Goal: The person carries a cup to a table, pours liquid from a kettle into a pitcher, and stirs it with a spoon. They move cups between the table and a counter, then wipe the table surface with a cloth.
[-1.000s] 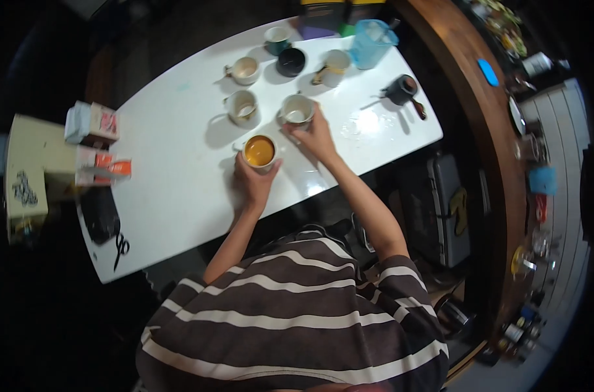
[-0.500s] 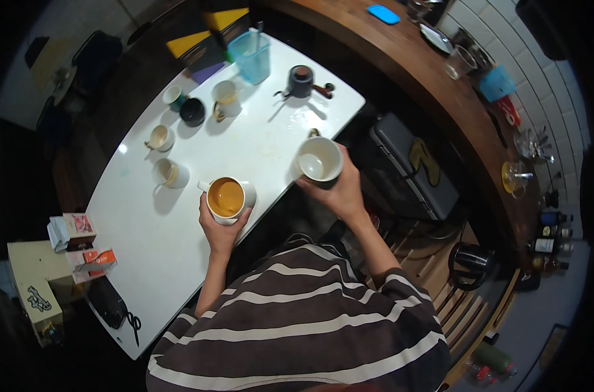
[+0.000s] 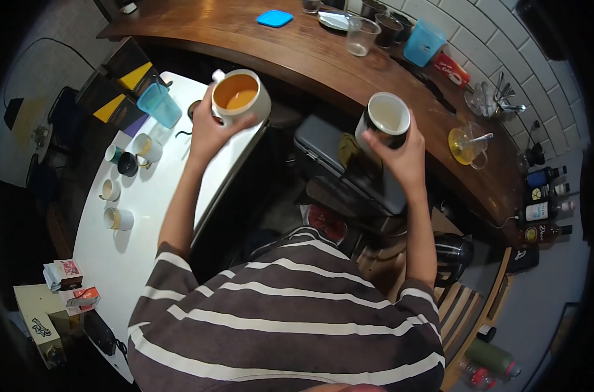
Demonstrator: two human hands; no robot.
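Observation:
My left hand [image 3: 212,134] is wrapped round a white mug with orange-brown liquid [image 3: 236,91], held up over the far right edge of the white table [image 3: 153,222]. My right hand [image 3: 401,150] grips a second mug [image 3: 388,114], pale inside with a dark patch on its outer side. This one is raised in front of the wooden counter [image 3: 323,68]. The bottom of the second mug is hard to make out. Both mugs are tilted so that their openings face me.
Several used cups, among them a white mug [image 3: 118,219], and a blue container [image 3: 160,104] stand on the table. A dark grey case [image 3: 323,147] lies between table and counter. On the counter are a clear cup [image 3: 361,36], a yellow jug [image 3: 463,145] and a blue lid [image 3: 275,18].
The view has turned toward the counter. Both hands have risen away from my body with their mugs, the left one to the table's far end, the right one near the counter.

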